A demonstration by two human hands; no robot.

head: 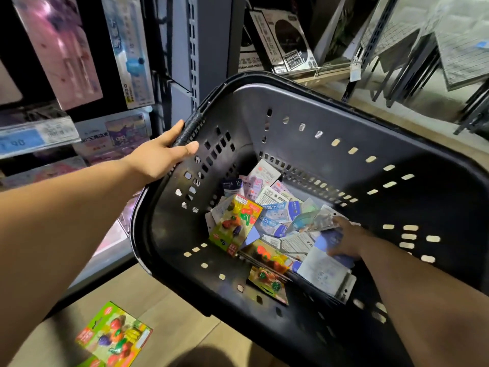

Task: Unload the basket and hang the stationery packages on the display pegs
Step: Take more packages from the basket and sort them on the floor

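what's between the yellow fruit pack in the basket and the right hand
Head view: in the basket, blue-and-white packages overlap across that stretch, from the yellow fruit pack to the right hand.

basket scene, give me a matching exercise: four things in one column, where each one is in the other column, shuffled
Things:
1. left hand
2. right hand
3. green fruit package
4. blue price label

Places:
a. on the shelf edge
b. lying on the floor
c. gripping the handle of the black basket
d. down among the packages inside the basket

Pairs: 1-c, 2-d, 3-b, 4-a
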